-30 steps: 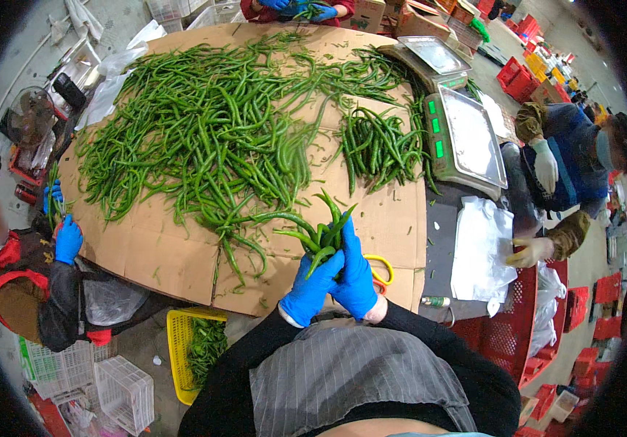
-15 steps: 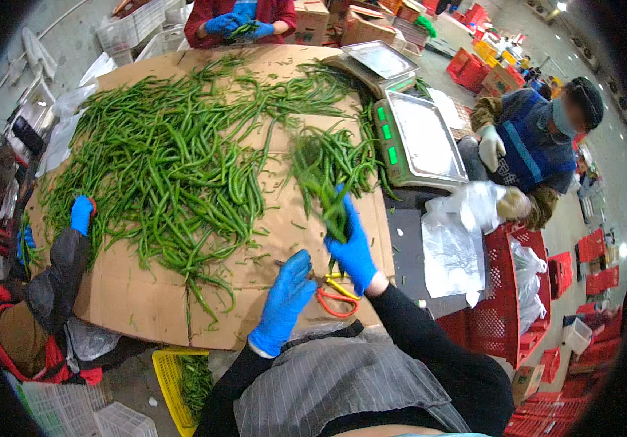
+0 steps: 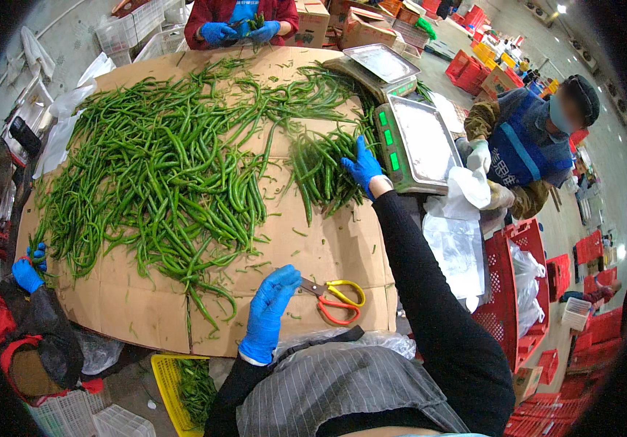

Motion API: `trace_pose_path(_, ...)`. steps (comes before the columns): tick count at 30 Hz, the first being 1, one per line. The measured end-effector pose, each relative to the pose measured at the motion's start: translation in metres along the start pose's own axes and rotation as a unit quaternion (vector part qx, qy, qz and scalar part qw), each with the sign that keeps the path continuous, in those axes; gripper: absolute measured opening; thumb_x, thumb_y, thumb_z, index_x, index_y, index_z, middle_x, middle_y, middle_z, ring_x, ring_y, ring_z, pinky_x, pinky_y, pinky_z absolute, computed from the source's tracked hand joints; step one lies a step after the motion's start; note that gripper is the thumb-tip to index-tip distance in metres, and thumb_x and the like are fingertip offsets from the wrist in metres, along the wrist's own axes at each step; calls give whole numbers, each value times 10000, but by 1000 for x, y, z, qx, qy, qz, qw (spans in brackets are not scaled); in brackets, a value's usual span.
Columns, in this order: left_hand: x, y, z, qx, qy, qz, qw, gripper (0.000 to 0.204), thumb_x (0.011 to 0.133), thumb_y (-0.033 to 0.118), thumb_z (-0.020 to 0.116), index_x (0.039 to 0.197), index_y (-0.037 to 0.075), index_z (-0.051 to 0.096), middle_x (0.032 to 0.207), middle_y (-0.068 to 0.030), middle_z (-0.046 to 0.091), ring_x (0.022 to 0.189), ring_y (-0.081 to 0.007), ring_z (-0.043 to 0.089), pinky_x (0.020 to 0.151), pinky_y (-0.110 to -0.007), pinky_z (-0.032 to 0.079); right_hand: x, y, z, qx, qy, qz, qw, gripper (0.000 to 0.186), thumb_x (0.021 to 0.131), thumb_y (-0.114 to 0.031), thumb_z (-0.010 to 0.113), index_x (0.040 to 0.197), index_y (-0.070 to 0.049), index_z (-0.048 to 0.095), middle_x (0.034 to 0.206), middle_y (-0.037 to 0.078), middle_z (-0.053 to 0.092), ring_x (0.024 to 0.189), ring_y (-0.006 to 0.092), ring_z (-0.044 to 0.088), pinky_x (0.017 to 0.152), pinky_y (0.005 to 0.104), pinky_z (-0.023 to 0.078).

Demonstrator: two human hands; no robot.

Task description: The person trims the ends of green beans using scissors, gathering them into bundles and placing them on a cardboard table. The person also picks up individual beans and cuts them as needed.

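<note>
My left hand [image 3: 270, 312], in a blue glove, is raised over the cardboard near my apron. Its fingers are stretched out and nothing shows in it. Just to its right lie scissors [image 3: 316, 288] with one red and one yellow handle. My right hand [image 3: 364, 169], also gloved in blue, reaches forward to the right edge of a small pile of long green chili peppers [image 3: 322, 166], its fingers apart. The contact under its palm is hidden. A much larger heap of green chili peppers [image 3: 160, 171] covers the left and middle of the cardboard-covered table [image 3: 135, 306].
Two scales [image 3: 423, 138] stand at the right edge. Beyond them a person [image 3: 528, 146] handles plastic bags beside a red crate [image 3: 499, 291]. Gloved co-workers' hands [image 3: 31, 271] are at the left and far edges. A yellow basket [image 3: 168, 393] with peppers stands below the table.
My right hand has moved forward from near the scissors to the small pile, and the bunch of peppers has left it. My left hand has shifted slightly back, leaving the scissors more visible.
</note>
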State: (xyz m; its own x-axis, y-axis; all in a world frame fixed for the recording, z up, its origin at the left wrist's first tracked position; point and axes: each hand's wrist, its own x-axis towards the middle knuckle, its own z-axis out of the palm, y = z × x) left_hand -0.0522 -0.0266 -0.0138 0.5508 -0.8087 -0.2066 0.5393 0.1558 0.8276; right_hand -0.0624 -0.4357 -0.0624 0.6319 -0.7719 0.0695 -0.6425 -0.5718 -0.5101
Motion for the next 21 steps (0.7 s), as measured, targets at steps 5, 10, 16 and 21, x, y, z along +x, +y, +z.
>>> trace_pose_path(5, 0, 4, -12, 6, 56, 4, 998, 342, 927, 93, 522, 1248, -22, 509, 1223, -117, 562, 1131, -200, 550, 1008, -317, 425, -29, -13, -23, 6, 84, -64, 994, 734, 835, -322, 660, 1416, -47, 305, 1355, 265, 423, 1228, 399, 443, 1008, 429, 382)
trace_pose_path(10, -3, 5, -36, 13, 110, 44, 993, 350, 931, 128, 514, 1253, -8, 511, 1219, -120, 566, 1129, -216, 555, 1004, -343, 425, -128, -32, -11, 151, 85, -183, 968, 357, 833, -195, 652, 1172, -103, 587, 1015, 156, 639, 880, 337, 633, 765, 379, 514)
trace_pose_path(16, -4, 5, -45, 40, 131, 84, 987, 354, 940, 155, 500, 1256, -5, 510, 1217, -123, 568, 1133, -222, 557, 997, -343, 429, -294, -51, -10, -113, -279, -90, 949, 772, 685, -171, 743, 1364, -93, 384, 1101, 169, 556, 982, 344, 574, 787, 416, 505)
trace_pose_path(21, -3, -36, -34, 179, 108, 82, 974, 257, 934, 153, 515, 1143, 25, 593, 1055, -86, 646, 981, -202, 619, 925, -316, 469, -305, -26, 17, -16, -170, -75, 983, 748, 690, -145, 725, 1362, -112, 399, 1048, 190, 607, 921, 349, 615, 739, 426, 513)
